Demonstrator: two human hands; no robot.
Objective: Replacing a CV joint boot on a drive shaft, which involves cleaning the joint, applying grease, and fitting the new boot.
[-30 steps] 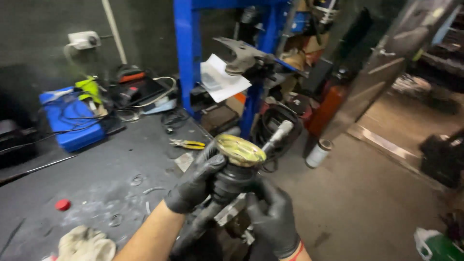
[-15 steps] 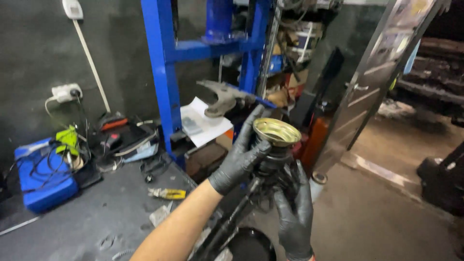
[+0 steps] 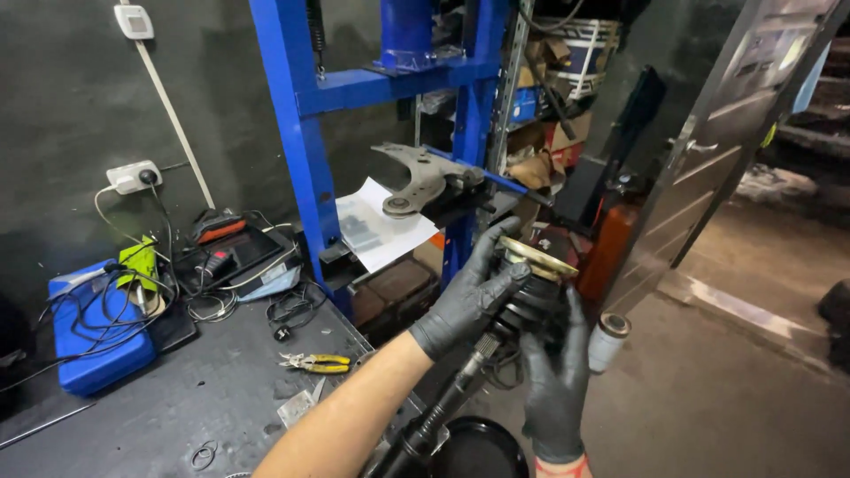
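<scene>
Both my hands wear black gloves and grip a car drive shaft joint [image 3: 534, 285] with a black rubber boot and a grease-filled metal cup on top. My left hand [image 3: 469, 292] wraps the joint's upper left side near the rim. My right hand [image 3: 556, 381] holds the boot from below on the right. The splined shaft [image 3: 443, 407] runs down and to the left from the joint, towards the bottom edge of the head view.
A blue hydraulic press frame [image 3: 301, 133] stands behind, with a grey metal control arm [image 3: 416, 181] and white paper on its bed. Yellow-handled pliers [image 3: 314, 361], a blue case [image 3: 88, 345] and cables lie on the dark bench. A black round container [image 3: 482, 447] sits below.
The camera has tilted up and moved closer to the blue press. The joint has risen and moved right with both hands; the left hand has shifted up onto the rim.
</scene>
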